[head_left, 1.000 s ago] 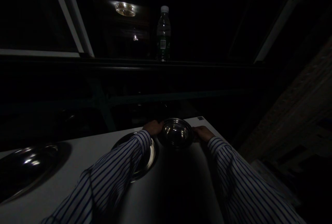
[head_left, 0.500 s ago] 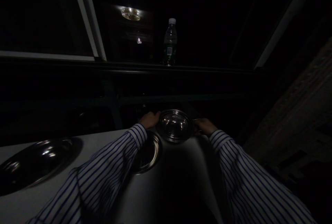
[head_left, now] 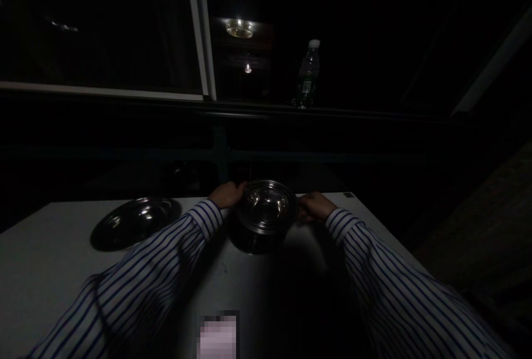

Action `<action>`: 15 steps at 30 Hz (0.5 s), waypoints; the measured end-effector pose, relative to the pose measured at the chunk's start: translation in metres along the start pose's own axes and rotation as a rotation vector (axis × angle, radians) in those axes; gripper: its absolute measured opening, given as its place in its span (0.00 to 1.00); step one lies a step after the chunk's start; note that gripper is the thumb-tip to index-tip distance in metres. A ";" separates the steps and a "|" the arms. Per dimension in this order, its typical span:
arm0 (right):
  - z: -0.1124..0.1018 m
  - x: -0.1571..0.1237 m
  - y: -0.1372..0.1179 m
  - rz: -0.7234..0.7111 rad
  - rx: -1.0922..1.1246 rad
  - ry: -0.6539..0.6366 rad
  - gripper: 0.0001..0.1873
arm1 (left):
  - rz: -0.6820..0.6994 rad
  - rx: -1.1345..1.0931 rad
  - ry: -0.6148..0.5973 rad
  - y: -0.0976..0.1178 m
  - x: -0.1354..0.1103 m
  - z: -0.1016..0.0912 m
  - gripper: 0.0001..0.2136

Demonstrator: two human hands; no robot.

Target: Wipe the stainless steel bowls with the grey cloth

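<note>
A shiny metal bowl [head_left: 268, 204] is between my two hands, its mouth facing up toward me. My left hand [head_left: 226, 195] is closed on the bowl's left rim. At the right rim, my right hand [head_left: 317, 206] has its fingers curled round the edge. Under the bowl, partly covered by it, shows a second round metal dish [head_left: 254, 244]; whether the two touch I cannot tell. Left of my left hand, a wide oval metal dish [head_left: 135, 223] lies on the white table [head_left: 54, 259].
A plastic bottle [head_left: 308, 76] with a white cap and green label stands on the window ledge [head_left: 257, 112] behind the table. A pixelated pinkish rectangle [head_left: 218, 338] is at the near edge. The room is very dark, and my arms cast shadows over the table.
My hands have brought the bowl from the right of the round dish to above it. The view has shifted left, showing more table and the pixelated rectangle.
</note>
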State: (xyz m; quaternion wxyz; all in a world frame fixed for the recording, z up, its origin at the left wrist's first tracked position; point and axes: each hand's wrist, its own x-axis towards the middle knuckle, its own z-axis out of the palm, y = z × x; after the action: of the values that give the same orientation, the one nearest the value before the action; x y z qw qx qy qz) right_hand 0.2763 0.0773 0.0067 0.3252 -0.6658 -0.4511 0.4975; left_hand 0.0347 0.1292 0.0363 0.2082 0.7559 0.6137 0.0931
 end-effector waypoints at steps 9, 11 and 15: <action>0.028 0.006 0.017 0.107 -0.120 -0.070 0.14 | -0.037 0.038 -0.074 -0.029 -0.009 0.025 0.33; 0.029 0.007 0.019 0.119 -0.137 -0.082 0.14 | -0.058 0.043 -0.075 -0.030 -0.010 0.030 0.34; 0.031 0.009 0.024 0.129 -0.154 -0.096 0.14 | -0.094 0.066 -0.055 -0.029 -0.011 0.034 0.34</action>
State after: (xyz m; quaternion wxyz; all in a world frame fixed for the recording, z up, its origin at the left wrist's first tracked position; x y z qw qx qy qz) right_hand 0.2541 0.0757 -0.0263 0.2185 -0.6918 -0.4592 0.5127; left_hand 0.0201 0.1164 -0.0053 0.2042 0.7348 0.6454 0.0421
